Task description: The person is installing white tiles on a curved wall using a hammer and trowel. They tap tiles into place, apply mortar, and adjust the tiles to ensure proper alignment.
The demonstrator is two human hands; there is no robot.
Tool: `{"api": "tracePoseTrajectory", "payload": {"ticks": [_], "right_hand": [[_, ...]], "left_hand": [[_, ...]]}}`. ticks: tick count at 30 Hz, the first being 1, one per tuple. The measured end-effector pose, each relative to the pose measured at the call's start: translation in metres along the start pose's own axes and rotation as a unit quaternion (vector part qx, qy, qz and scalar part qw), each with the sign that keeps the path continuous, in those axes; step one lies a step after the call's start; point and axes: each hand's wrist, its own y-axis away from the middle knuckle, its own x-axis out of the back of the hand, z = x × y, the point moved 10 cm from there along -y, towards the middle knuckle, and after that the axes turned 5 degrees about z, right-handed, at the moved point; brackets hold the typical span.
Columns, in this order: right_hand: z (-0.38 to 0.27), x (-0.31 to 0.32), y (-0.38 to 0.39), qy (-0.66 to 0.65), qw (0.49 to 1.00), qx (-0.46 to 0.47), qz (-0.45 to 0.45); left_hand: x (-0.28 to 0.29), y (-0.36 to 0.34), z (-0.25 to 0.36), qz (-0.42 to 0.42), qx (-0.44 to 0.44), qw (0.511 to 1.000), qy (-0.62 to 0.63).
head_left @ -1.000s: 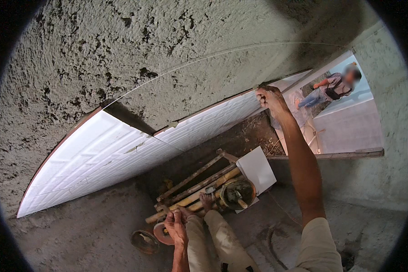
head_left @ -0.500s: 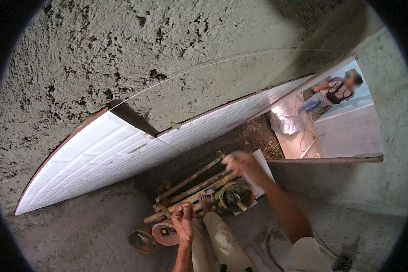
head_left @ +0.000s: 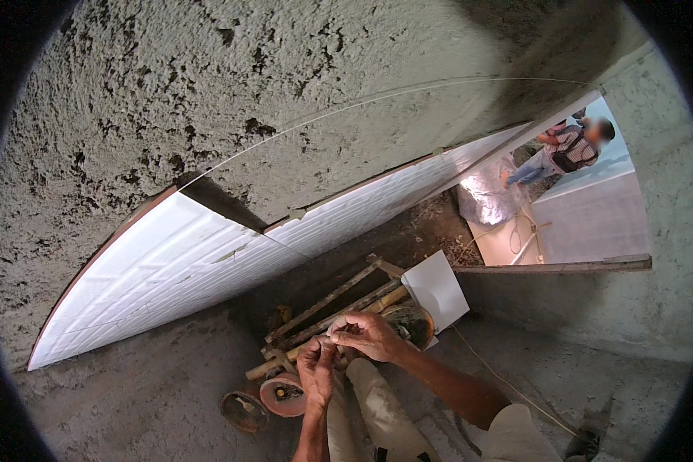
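My left hand [head_left: 316, 371] is closed, its thumb and fingertips pinched together above my knees. Fingertip to fingertip with it, my right hand [head_left: 366, 336] is also in a pinch. A tiny pale bit shows between the fingertips, too small to name. Below the hands lies a wooden frame of poles and slats [head_left: 333, 309]. Partly behind my right forearm stands a bucket [head_left: 416, 323] with dark wet contents. By my left wrist is a pinkish bowl [head_left: 269, 396] with small things in it.
A thin line [head_left: 339, 109] crosses the rough plaster wall [head_left: 169, 85] above white ribbed tiles [head_left: 154, 285]. A white tile [head_left: 440, 286] lies beside the bucket. A dark round pan [head_left: 244, 413] sits left. Another person [head_left: 570, 150] stands beyond the opening; a cord [head_left: 508, 377] trails right.
My right hand has come down and left from over the bucket to meet my left hand. The white tile shows more fully. The other person's arm has shifted.
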Motion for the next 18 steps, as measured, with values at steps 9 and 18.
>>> {"api": "tracePoseTrajectory", "payload": {"ticks": [9, 18], "right_hand": [[-0.017, 0.028, -0.031, -0.129, 0.984, -0.012, 0.121], [-0.064, 0.059, -0.102, -0.161, 0.958, -0.014, 0.237]], "left_hand": [[0.020, 0.005, -0.016, 0.031, 0.028, 0.999, -0.005], [0.056, 0.018, -0.079, 0.043, 0.068, 0.995, -0.066]]}}
